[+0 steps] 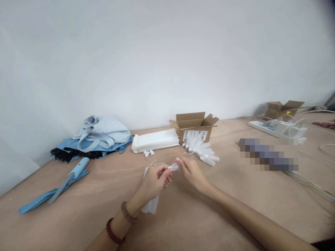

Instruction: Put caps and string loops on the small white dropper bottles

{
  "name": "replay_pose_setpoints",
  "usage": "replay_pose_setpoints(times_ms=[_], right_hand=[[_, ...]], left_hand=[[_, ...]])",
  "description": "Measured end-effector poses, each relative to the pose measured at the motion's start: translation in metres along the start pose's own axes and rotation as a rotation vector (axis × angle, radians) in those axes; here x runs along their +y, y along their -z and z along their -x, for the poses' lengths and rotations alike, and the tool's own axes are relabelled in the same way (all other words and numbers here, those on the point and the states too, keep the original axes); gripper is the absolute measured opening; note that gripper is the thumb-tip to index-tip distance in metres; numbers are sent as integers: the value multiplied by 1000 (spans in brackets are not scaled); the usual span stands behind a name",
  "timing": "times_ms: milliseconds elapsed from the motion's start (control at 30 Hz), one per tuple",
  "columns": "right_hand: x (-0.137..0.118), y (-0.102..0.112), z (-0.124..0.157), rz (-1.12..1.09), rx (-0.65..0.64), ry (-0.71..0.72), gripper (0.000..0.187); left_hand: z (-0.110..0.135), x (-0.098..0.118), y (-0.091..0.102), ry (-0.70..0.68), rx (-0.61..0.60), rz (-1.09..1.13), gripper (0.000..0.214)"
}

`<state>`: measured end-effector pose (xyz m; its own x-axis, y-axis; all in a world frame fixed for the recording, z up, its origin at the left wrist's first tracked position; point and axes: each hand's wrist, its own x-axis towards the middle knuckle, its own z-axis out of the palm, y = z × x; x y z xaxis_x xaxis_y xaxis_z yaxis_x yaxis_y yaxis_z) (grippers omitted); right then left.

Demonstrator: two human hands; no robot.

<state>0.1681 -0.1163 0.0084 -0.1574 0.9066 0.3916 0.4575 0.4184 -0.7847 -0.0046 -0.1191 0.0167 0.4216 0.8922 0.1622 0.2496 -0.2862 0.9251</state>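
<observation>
Left hand (154, 181) and right hand (192, 171) pinching white tag (174, 167), open cardboard box (193, 126) (contents hidden)

Both forearms (248, 216) are bare. Behind the fingers of the left hand (154, 183) sit two bracelets: a tan bead bracelet (128, 212) at the wrist, a dark red bead bracelet (113, 233) farther up. The right hand (192, 172) is bare

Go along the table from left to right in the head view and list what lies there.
Blue strip → blue fabric pile → stack of white sheets → open cardboard box → power strip. The left hand and right hand, pinching a small white tag, overlap the middle, so they are left out.
</observation>
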Motion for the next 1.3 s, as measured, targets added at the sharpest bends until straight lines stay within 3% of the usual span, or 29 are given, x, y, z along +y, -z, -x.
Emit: replay_pose_setpoints(times_ms=[133,267,400,500,600,700,833,933,1033,1167,1300], right_hand=[[10,-5,-4,-88,24,-102,48],[2,-3,-4,-194,21,-143,49],[-8,0,1,-209,53,-60,43],[-8,-1,3,-157,65,-26,41],[-4,-2,0,-111,50,-65,43],[0,-2,-3,-212,-20,-187,46],[-1,6,-5,-492,-206,-461,46],[-3,14,-6,-586,-319,-609,45],[-4,21,-7,-592,-354,-671,43],[-4,21,-8,-546,-354,-660,40],[-3,21,-10,-220,-220,-400,43]], left_hand=[[2,9,-4,-186,87,-327,24],[-3,10,2,-52,9,-149,29],[-8,4,4,105,-59,113,45],[-7,4,1,111,-32,141,43],[-5,6,-3,29,23,-14,40],[-4,9,-4,-102,59,-246,36],[-4,10,-3,-258,43,-530,31],[-3,7,-1,-340,17,-636,27],[-1,8,-1,-378,-12,-669,24],[-3,11,-3,-381,-21,-627,23],[-11,4,9,-373,-10,-557,16]])
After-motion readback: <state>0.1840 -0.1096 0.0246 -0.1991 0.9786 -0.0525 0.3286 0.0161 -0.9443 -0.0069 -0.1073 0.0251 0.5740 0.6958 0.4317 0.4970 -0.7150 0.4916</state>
